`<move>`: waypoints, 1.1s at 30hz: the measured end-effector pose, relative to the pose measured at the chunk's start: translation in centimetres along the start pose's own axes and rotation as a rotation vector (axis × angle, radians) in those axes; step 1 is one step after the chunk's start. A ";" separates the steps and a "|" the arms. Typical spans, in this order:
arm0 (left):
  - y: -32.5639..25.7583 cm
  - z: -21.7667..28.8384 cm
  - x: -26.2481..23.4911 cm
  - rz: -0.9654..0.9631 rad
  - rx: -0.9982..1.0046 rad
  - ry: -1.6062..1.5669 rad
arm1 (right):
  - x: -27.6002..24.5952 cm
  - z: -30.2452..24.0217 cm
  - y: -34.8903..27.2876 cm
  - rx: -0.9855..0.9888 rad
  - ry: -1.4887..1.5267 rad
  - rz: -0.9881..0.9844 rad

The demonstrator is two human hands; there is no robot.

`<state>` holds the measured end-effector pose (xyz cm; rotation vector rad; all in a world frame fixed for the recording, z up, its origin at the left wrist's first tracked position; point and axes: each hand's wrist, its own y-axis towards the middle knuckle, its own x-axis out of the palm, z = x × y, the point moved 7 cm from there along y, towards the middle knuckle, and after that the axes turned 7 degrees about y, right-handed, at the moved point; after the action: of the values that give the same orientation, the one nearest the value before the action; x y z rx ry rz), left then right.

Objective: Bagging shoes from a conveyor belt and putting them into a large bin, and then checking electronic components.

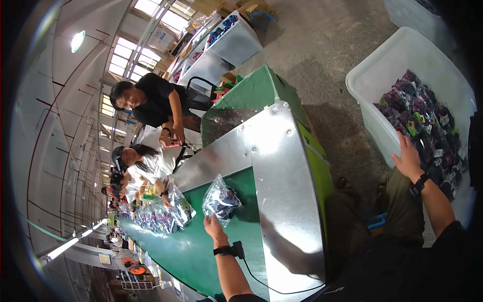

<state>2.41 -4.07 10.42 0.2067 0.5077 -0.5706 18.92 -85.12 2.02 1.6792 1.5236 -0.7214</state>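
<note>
My left hand [215, 230] reaches over the green conveyor belt, its fingers closed at the edge of a clear plastic bag [221, 200] with dark, bundled goods inside. Off to the right, my right hand [409, 160] lies against the near rim of a large white plastic bin [359, 83], thumb and fingers apart. In that bin lie many small dark packed bundles [420, 118] with pale tags. Both wrists wear dark bands, and a black cable runs from a small box at my left wrist.
A shiny metal edge [289, 211] frames the belt [193, 256]. More filled clear bags [163, 214] lie farther along, beside a co-worker in white [151, 151]. A person in black [151, 100] stands near a green-covered box [261, 90]. White bins [239, 43] stand behind.
</note>
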 end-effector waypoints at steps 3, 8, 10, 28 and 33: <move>2.6 -1.2 -1.6 0.199 -0.025 0.004 | 0.2 -0.2 0.1 -0.005 -0.007 0.027; 3.1 -3.9 0.1 0.197 -0.321 -0.063 | 0.0 -0.2 0.3 0.019 -0.044 0.035; 3.6 -5.3 1.7 0.026 -0.416 -0.153 | -0.1 -0.4 -0.1 0.019 -0.068 0.018; -10.6 1.6 8.1 -0.163 0.256 -0.484 | -0.3 -0.1 -0.6 0.037 -0.030 0.046; -14.7 -3.0 5.7 -0.255 0.376 -0.201 | -1.2 -0.2 -1.0 -0.014 -0.004 0.064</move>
<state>-2.96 -17.86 4.17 0.4406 0.2279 -0.9254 17.76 -85.61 3.01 1.7075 1.4619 -0.6783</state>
